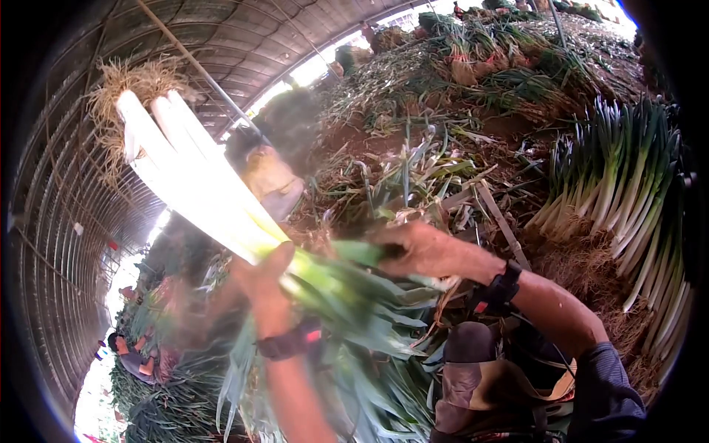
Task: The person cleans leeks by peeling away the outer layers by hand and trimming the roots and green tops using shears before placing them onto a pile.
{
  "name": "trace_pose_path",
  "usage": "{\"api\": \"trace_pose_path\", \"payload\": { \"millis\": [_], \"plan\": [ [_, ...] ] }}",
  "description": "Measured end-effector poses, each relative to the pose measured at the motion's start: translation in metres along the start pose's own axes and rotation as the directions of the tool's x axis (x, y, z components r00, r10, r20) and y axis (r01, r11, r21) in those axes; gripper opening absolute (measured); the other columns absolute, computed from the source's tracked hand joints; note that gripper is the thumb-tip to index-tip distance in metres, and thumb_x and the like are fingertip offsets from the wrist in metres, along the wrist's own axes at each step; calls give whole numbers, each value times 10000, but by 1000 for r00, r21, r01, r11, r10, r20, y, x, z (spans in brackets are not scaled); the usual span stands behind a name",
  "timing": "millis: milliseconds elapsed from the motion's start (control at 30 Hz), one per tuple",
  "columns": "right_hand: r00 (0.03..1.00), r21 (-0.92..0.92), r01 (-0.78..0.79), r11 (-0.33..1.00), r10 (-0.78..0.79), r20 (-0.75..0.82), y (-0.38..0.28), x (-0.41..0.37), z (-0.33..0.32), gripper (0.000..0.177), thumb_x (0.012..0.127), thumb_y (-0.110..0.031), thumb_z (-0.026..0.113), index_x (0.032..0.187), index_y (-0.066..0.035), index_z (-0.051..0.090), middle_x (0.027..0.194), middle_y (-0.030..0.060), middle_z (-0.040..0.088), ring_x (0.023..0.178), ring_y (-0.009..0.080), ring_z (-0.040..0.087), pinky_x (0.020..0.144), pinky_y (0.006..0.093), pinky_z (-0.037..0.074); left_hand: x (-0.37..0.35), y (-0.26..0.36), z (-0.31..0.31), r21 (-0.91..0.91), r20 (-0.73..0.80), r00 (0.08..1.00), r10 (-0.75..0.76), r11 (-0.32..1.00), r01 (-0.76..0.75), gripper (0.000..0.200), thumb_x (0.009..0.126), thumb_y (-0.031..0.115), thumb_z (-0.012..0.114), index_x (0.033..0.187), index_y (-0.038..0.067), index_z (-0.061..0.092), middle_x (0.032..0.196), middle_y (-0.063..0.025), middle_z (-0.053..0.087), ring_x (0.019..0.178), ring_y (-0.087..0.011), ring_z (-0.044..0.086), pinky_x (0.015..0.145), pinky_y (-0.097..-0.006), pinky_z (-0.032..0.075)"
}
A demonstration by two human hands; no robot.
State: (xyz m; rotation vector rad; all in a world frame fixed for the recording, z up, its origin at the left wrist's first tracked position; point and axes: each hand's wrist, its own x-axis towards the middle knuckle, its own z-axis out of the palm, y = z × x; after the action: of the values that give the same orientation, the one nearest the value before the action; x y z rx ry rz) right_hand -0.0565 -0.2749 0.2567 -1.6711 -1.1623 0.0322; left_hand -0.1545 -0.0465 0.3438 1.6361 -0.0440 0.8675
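Note:
My left hand (267,284) is wrapped around a few leeks (196,173), just where the white shafts turn green. They are tilted, with bushy roots at the upper left and long green leaves trailing to the lower right. To the right of the stalks, my right hand (417,249) is curled with its fingers closed at the end of a green leek leaf (356,252). Motion blurs both hands and the nearby leaves, and the right fingertips are partly hidden. Each wrist wears a dark band.
Many trimmed leeks (620,177) are piled at the right, roots facing inward. Loose leaves and wooden slats (502,221) lie ahead. More leek heaps (509,66) stand farther back. Another person (133,358) sits at the lower left, under an arched roof (66,192).

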Motion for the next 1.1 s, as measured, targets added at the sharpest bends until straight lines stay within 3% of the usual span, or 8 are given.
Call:
{"api": "trace_pose_path", "payload": {
  "millis": [167, 267, 467, 633, 800, 900, 1000, 1100],
  "plan": [
    [993, 125, 113, 986, -110, -34, 0, 16, 33, 419, 785, -217, 780, 1056, 70, 638, 896, 220, 669, 837, 329, 655, 785, 420, 499, -6, -1, 12, -54, 70, 997, 26, 998, -22, 436, 725, -4, 648, 1139, -117, 574, 977, -180, 678, 789, -257, 690, 743, -351, 568],
    [987, 162, 144, 976, -153, 48, 4, 20, 26, 416, 784, -214, 782, 1040, 76, 630, 875, 237, 661, 820, 342, 649, 768, 430, 490, -7, -2, 11, -67, 132, 991, -7, 998, 16, 431, 725, 14, 653, 1130, -115, 580, 972, -178, 678, 790, -262, 692, 751, -357, 568],
    [984, 110, 78, 991, -94, 153, 0, 13, 23, 368, 836, -213, 727, 1027, 75, 599, 824, 263, 618, 782, 371, 642, 711, 449, 479, -13, -2, 18, -79, 143, 989, 28, 997, -17, 463, 706, 55, 692, 1126, -111, 590, 974, -175, 671, 797, -250, 688, 757, -360, 576],
    [992, -76, 103, 992, -97, 79, 0, 2, 27, 293, 864, -195, 685, 977, 56, 583, 804, 259, 610, 779, 408, 624, 699, 468, 491, -12, -4, 22, -87, 130, 991, 19, 996, -8, 472, 708, 45, 700, 1141, -110, 593, 983, -168, 676, 799, -230, 675, 763, -340, 567],
    [966, -320, 248, 914, -260, 5, 16, 2, 38, 188, 831, -159, 671, 843, 16, 602, 779, 224, 620, 760, 396, 634, 670, 464, 517, -15, -4, 26, -89, 95, 995, -5, 996, 14, 458, 732, 3, 687, 1165, -106, 581, 1003, -171, 684, 824, -203, 663, 778, -312, 554],
    [970, -481, 235, 845, -175, 166, 11, 4, 33, 171, 873, -154, 646, 938, 4, 644, 746, 193, 656, 714, 384, 670, 655, 474, 540, -16, -6, 27, -56, 101, 994, -30, 998, 35, 498, 723, -24, 707, 1192, -107, 563, 1011, -174, 689, 819, -213, 678, 766, -323, 565],
    [955, -606, 288, 741, -179, 235, 16, 9, 41, 137, 809, -127, 671, 866, -10, 630, 703, 173, 644, 666, 365, 674, 611, 478, 539, -18, -16, 26, -71, 117, 992, -51, 996, 60, 505, 718, -47, 720, 1194, -108, 562, 1003, -183, 689, 799, -231, 690, 755, -324, 577],
    [935, -668, 354, 655, -269, 232, 19, 5, 38, 125, 731, -110, 688, 850, -79, 665, 704, 100, 635, 669, 296, 668, 578, 394, 513, -14, -31, 22, -63, 131, 989, -66, 995, 75, 515, 710, -43, 749, 1187, -108, 565, 992, -181, 686, 800, -231, 691, 760, -330, 583]
  ]
}}
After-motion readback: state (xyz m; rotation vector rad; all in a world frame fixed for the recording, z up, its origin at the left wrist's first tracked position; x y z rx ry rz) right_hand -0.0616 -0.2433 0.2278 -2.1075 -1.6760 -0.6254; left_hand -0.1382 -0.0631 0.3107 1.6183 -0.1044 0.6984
